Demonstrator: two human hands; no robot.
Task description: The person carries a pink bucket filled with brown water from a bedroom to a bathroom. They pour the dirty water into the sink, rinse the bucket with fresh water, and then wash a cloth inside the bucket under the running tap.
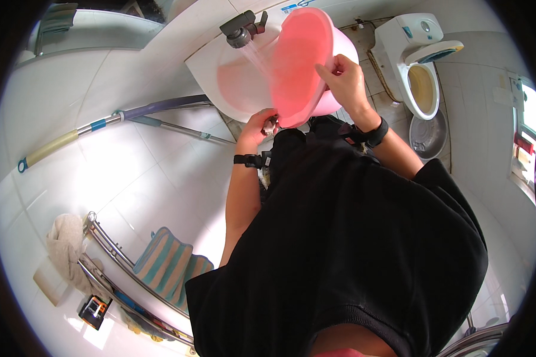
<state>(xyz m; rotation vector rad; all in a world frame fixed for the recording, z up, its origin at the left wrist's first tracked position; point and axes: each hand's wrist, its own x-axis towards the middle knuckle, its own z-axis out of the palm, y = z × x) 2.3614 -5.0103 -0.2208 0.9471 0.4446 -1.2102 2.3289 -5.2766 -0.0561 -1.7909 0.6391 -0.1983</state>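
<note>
A pink plastic basin (301,67) is tilted on its side over the right part of the white sink (210,62). Water sprays from the dark faucet (239,37) into the basin's open side. My right hand (346,82) grips the basin's rim on the right, thumb inside. At the lower rim is my left hand (257,127), its fingers closed on a small crumpled greyish-brown thing (270,126), perhaps a cloth; whether it also grips the rim cannot be told.
A toilet (422,85) with raised lid stands to the right, a grey metal basin (429,134) on the tiled floor beside it. Poles (98,125) lean at the left. A striped towel (163,263) hangs on a metal rack (111,250) at lower left. A mirror (102,31) is at upper left.
</note>
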